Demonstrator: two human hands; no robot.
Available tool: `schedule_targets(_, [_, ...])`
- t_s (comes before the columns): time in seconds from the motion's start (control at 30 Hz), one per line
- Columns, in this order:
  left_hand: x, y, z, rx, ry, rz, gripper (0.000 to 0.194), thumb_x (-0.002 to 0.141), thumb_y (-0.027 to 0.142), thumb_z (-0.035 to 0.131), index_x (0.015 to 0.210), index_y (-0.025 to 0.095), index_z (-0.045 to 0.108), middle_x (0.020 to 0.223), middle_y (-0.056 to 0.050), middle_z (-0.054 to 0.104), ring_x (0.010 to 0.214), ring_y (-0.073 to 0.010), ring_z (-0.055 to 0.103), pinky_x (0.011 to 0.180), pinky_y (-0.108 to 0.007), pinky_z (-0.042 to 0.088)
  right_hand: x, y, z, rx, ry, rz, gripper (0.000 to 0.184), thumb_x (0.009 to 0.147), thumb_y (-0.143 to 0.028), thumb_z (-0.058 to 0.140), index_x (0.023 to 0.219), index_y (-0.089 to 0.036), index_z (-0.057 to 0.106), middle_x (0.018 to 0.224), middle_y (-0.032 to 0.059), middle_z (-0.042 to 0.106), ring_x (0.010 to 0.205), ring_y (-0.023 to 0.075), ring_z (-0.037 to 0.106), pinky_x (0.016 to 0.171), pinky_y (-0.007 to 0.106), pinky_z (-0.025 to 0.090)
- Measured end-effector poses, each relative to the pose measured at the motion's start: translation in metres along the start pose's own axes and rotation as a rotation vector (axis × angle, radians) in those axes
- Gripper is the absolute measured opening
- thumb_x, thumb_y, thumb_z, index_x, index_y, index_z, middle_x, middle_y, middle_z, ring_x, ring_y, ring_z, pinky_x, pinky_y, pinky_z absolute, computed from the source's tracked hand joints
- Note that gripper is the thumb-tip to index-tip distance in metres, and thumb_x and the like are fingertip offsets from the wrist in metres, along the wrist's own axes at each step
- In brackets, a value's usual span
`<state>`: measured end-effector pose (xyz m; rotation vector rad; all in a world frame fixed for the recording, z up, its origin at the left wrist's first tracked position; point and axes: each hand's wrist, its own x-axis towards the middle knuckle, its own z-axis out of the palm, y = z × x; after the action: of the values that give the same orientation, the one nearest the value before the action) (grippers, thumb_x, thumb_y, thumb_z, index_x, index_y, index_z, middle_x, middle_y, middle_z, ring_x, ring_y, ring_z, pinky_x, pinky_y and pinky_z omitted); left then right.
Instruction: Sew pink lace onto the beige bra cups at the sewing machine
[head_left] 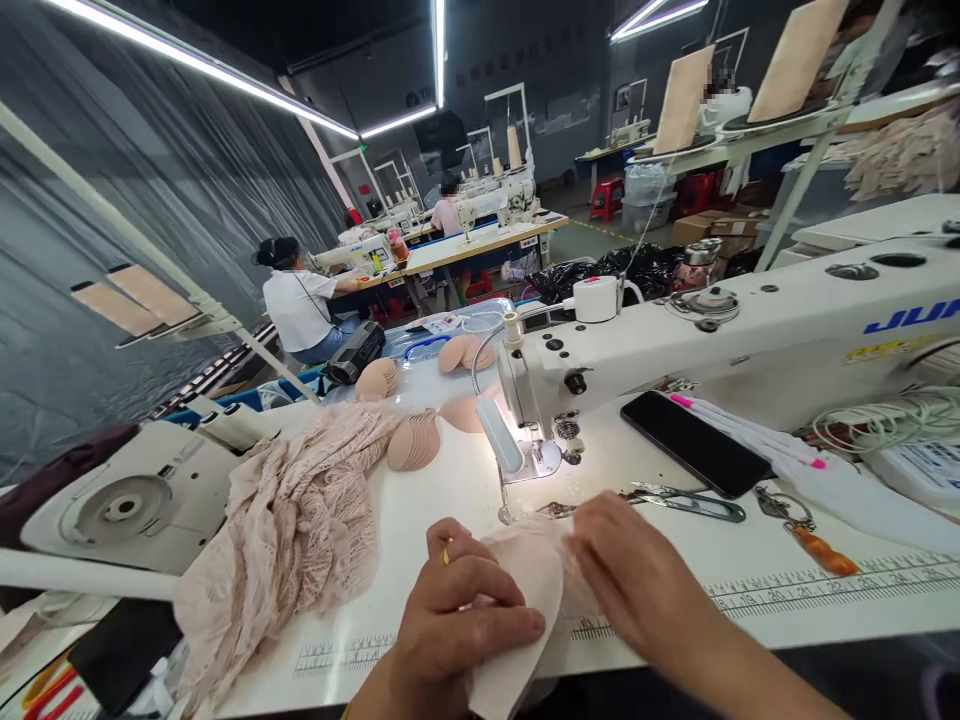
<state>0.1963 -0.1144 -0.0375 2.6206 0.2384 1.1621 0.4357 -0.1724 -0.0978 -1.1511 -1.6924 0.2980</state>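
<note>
My left hand [457, 620], a ring on one finger, is closed on a beige bra cup [536, 580] at the table's front edge. Just right of the cup, my right hand [634, 565] is slightly blurred, its fingers pinched on thin sheer beige fabric [579, 580] along the cup's edge. Its fingertips are partly hidden. Both hands are in front of the sewing machine's needle area [531, 462], under a lit lamp [499, 435]. Left of the machine lie stacked bra cups [414, 442] and a heap of beige lace fabric [300, 510].
Right of my hands lie thread snips [690, 502], a black phone [694, 442] and a keyring with an orange charm [825, 550]. The machine's arm [720, 325] spans the right side. Further cup stacks [376, 380] stand behind. A person in white [296, 305] sits at another machine.
</note>
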Motion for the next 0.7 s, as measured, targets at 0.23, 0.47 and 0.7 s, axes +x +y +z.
schedule_targets(0.23, [-0.006, -0.015, -0.010, -0.189, -0.039, -0.156, 0.010, 0.102, 0.026, 0.075, 0.110, 0.023, 0.080, 0.087, -0.004, 0.070, 0.077, -0.0166, 0.064, 0.085, -0.038, 0.050, -0.004, 0.018, -0.025, -0.002, -0.173, 0.046, 0.015, 0.105, -0.026, 0.066, 0.118, -0.028, 0.058, 0.110, 0.0053, 0.066, 0.100, 0.0231, 0.065, 0.081, 0.033, 0.056])
schedule_targets(0.47, [-0.001, -0.017, 0.016, -1.003, 0.143, -1.184, 0.047, 0.075, 0.052, 0.096, 0.099, 0.014, 0.081, 0.084, -0.008, 0.074, 0.075, -0.0212, 0.069, 0.068, -0.028, 0.054, -0.011, -0.021, 0.031, 0.444, -0.131, 0.366, 0.044, 0.108, -0.033, 0.054, 0.151, -0.036, 0.045, 0.112, 0.0033, 0.067, 0.095, 0.0197, 0.069, 0.081, 0.031, 0.058])
schedule_targets(0.7, [0.002, -0.027, 0.038, -1.216, 0.189, -1.347, 0.059, 0.069, 0.043, 0.101, 0.114, 0.011, 0.082, 0.107, -0.015, 0.080, 0.099, -0.0284, 0.074, 0.094, -0.035, 0.056, 0.008, 0.004, 0.023, 0.443, 0.064, 0.791, 0.032, 0.103, -0.052, 0.051, 0.124, -0.028, 0.056, 0.088, -0.0018, 0.068, 0.080, 0.0214, 0.067, 0.076, 0.035, 0.051])
